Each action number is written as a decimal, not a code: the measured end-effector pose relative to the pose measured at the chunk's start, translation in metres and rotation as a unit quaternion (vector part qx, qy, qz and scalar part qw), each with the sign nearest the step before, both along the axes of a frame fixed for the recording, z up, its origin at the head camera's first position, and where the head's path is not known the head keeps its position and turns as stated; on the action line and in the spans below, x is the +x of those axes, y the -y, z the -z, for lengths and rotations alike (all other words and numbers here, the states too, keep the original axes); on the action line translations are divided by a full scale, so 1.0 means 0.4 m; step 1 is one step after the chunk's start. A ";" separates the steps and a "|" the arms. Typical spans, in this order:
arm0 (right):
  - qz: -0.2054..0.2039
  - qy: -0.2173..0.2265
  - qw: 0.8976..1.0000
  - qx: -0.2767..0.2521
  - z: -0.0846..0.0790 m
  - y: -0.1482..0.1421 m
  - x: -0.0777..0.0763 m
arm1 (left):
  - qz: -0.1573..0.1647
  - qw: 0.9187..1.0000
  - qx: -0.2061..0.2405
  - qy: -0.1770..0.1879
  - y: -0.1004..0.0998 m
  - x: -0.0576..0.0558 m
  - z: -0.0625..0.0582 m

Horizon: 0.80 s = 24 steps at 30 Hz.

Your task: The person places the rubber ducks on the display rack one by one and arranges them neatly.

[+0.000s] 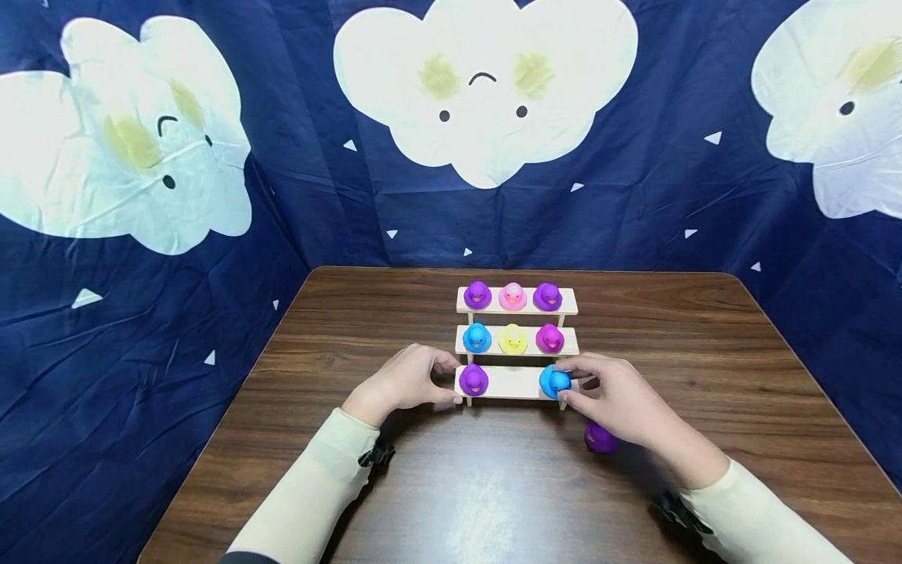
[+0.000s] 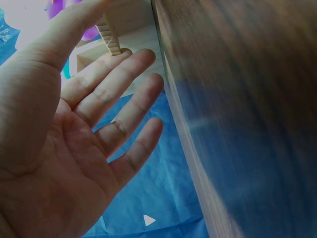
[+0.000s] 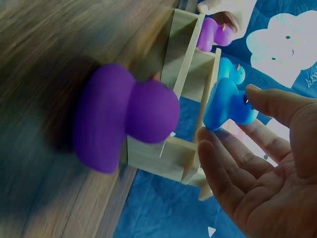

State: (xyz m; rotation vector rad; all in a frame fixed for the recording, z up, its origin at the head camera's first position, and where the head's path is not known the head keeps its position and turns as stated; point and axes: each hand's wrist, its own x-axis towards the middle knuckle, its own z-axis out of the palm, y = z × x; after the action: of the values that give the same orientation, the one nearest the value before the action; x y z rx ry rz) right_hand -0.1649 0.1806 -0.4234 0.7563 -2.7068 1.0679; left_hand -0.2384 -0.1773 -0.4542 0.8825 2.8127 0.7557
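Note:
A three-tier wooden shelf holds rubber ducks in several colours. My left hand grips the left end of its lowest tier, thumb at the front and fingertips farther back; the other fingers extend in the left wrist view. Beside it on that tier sits a purple duck. My right hand pinches a blue duck between thumb and fingers, at the right end of the same tier. A second purple duck rests on the table, just below my right hand in the head view.
Purple, pink and purple ducks line the top tier. On the middle tier stand a blue, a yellow and a magenta duck. The brown wooden table ends at a dark blue curtain with white clouds.

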 end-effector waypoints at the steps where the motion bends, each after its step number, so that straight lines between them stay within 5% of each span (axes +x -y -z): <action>1: 0.003 0.000 1.000 0.003 0.002 0.006 -0.002 | 0.001 1.000 0.001 -0.001 0.000 0.000 0.001; 24: 0.000 -0.016 0.999 0.029 0.002 0.100 -0.038 | 0.006 1.000 0.004 0.004 0.001 -0.004 0.003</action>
State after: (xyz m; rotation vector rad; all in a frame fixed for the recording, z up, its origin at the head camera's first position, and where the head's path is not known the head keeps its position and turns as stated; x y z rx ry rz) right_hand -0.1801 0.1408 -0.4244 0.7761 -2.7222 0.9719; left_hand -0.2398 -0.1775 -0.4553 0.8953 2.7975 0.7672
